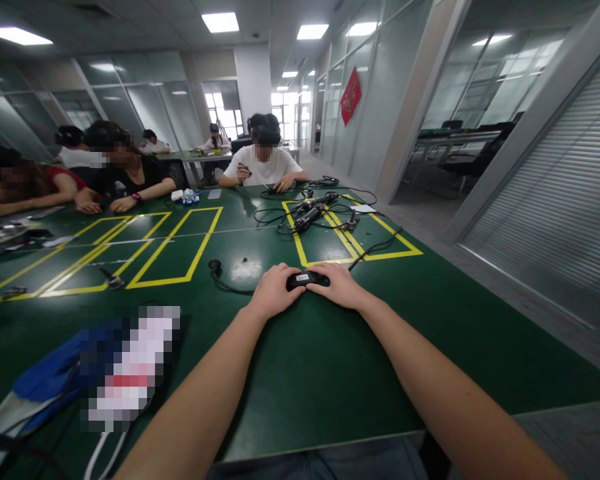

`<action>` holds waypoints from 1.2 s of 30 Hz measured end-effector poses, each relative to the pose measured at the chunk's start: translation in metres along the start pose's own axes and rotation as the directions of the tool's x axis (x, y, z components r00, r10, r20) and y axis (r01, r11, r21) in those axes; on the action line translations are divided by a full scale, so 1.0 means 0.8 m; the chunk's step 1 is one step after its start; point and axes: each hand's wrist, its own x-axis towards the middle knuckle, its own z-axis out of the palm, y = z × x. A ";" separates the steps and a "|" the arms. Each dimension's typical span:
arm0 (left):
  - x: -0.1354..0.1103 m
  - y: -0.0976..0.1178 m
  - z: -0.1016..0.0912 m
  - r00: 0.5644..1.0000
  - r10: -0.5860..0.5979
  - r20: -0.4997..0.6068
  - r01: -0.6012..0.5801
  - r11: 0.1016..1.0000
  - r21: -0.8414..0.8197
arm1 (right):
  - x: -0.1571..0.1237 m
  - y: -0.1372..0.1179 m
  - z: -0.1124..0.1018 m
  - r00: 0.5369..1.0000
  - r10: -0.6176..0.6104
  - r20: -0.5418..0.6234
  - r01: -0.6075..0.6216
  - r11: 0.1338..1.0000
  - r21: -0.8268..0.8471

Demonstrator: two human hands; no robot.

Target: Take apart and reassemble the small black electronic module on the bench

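When looking down from the head view, sees first a broad, glossy, dark-green table point(325, 393), marked with rectangles of yellow tape point(157, 283). Across its far edge, faces a seated person in a white T-shirt point(265, 165). Over the rectangles on the right, finds a tangle of black cables and dark cylindrical parts point(307, 217). At near left, notices also blue and white fabric-like material point(50, 367) and, beside it, a pale, oblong, pixelated object point(135, 363). Above the middle of the table, holds with the left hand point(274, 290) and the right hand point(343, 285) a small, oblong, white-labelled black block point(303, 277). Grasps one end with the bent fingers of each hand; cannot tell how firmly. To the left, shows a thin black cord point(235, 289) leading to a round black plug point(215, 267); to the right, another black cord point(365, 253).
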 end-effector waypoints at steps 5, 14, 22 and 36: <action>-0.003 0.006 -0.001 0.988 -0.126 -0.093 0.143 0.970 0.198 | -0.001 -0.005 -0.003 0.998 0.011 -0.059 -0.015 0.998 -0.067; 0.001 -0.007 -0.002 0.965 -0.244 -0.097 0.258 0.950 0.178 | 0.000 -0.004 -0.021 0.989 0.116 -0.092 -0.135 0.961 -0.243; 0.006 -0.006 -0.008 0.968 -0.246 -0.049 0.249 0.965 0.083 | 0.003 -0.012 -0.023 0.967 0.240 -0.085 -0.250 0.959 -0.133; 0.010 0.003 -0.012 0.946 -0.324 0.008 0.321 0.942 0.101 | 0.002 -0.010 -0.020 0.976 0.206 -0.074 -0.216 0.963 -0.161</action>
